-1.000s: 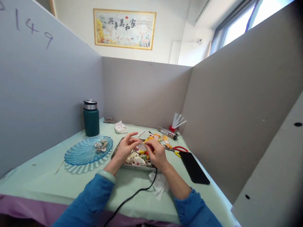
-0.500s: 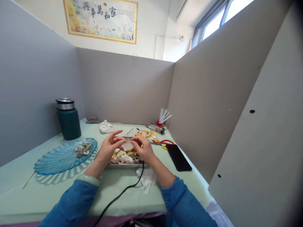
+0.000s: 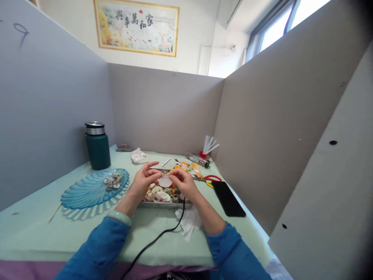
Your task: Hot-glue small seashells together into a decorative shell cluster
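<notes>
Over a metal tray (image 3: pixel 163 205) heaped with shells, both my hands work close together. My left hand (image 3: pixel 144 181) pinches one side of a pale, fan-shaped shell (image 3: pixel 165 181) near its narrow top, with its upper fingers raised. My right hand (image 3: pixel 184 182) pinches the other side with thumb and forefinger, its remaining fingers curled. The fingertips partly cover the shell's top edge. Beneath lie whitish, yellow and greenish shells (image 3: pixel 163 196) in the tray. A black cord (image 3: pixel 163 231) runs from under my right hand toward the front edge.
On the left are a blue scalloped plate (image 3: pixel 84 192) bearing a shell cluster (image 3: pixel 112 181), and a green bottle (image 3: pixel 98 149). To the right lie scissors (image 3: pixel 212 178) and a black phone (image 3: pixel 229 198). Crumpled tissue (image 3: pixel 189 222) sits before the tray. Grey partitions (image 3: pixel 163 109) enclose the table.
The whole scene has shifted a little to the right in view as the head turned left. Both hands keep their pinch over the tray with barely any movement.
</notes>
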`<state>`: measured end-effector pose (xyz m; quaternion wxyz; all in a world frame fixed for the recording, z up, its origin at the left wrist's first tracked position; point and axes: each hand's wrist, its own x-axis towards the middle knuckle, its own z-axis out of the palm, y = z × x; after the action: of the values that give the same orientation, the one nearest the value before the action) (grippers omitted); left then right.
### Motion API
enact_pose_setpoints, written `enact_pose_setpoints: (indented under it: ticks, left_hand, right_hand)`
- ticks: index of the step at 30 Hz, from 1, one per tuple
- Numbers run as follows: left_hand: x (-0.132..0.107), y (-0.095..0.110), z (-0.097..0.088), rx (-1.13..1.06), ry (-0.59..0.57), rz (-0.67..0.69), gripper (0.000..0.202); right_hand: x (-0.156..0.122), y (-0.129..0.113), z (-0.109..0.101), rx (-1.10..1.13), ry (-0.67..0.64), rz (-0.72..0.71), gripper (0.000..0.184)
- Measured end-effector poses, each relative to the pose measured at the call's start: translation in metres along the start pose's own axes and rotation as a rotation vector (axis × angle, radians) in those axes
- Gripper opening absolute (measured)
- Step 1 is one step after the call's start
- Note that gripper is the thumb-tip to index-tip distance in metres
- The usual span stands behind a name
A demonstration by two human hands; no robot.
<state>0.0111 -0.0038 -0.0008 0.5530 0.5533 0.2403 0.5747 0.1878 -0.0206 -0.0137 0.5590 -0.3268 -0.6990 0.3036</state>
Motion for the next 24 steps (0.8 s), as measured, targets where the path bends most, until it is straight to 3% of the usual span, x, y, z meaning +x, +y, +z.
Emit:
enact_pose_setpoints:
  ticks: [13, 24]
  left_hand:
    - [-0.0003, -0.0017, -0.0011, -0.069, -0.054, -0.032, 0.060]
    - [-0.0012, -0.0048, 0.0086, 0.008, 0.027, -0.060, 0.060]
  right_hand:
    - [0.0004, -0.0031, -0.0043, 0.122, -0.069, 0.090, 0.024]
    - [0.0053, 0.0041, -0.0028, 0.138, 0.096, 0.118, 0.024]
